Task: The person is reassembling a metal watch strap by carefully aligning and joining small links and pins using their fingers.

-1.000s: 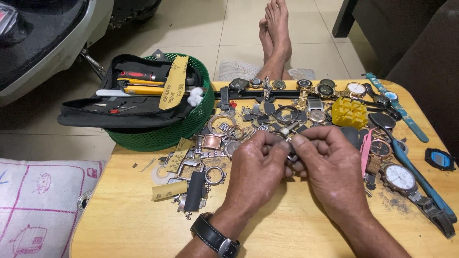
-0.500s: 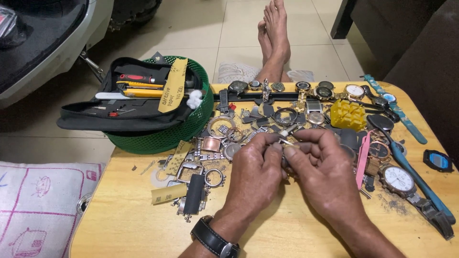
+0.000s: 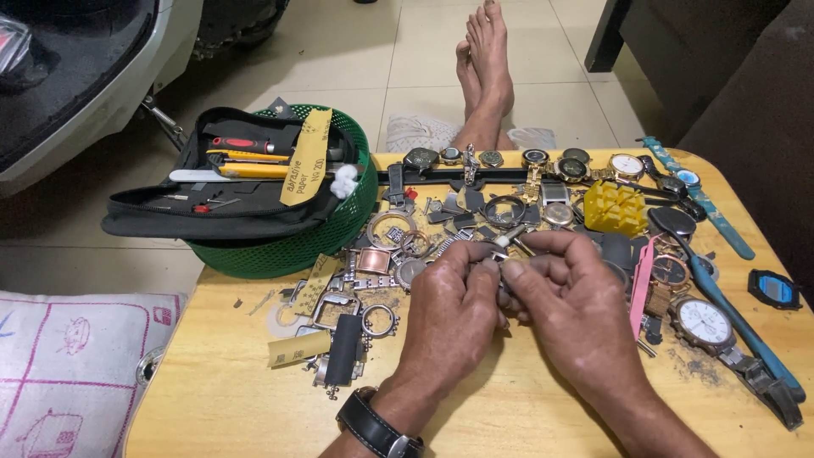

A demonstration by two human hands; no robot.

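Note:
Both my hands meet over the middle of a wooden table [image 3: 220, 399]. My left hand [image 3: 454, 309], with a black wristwatch [image 3: 373, 428] on its wrist, pinches a small metal watch part between thumb and fingers. My right hand [image 3: 577, 305] grips a thin tool [image 3: 511, 237] with a pale tip that sticks up between the fingertips. The part itself is mostly hidden by my fingers. Loose watch cases, bezels and straps [image 3: 373, 263] lie just beyond and left of my hands.
A green basket [image 3: 335, 229] holds a black tool pouch [image 3: 212, 212] at the table's back left. A yellow block [image 3: 615, 208] and several watches [image 3: 704, 322] lie right. A blue strap [image 3: 704, 212] and small blue case [image 3: 773, 288] sit near the right edge. Bare feet [image 3: 485, 64] rest beyond.
My hands have shifted slightly toward the left and closer together, fingers reworking their hold on the small part; the tool tip now shows above the fingertips. Nothing else on the table moved.

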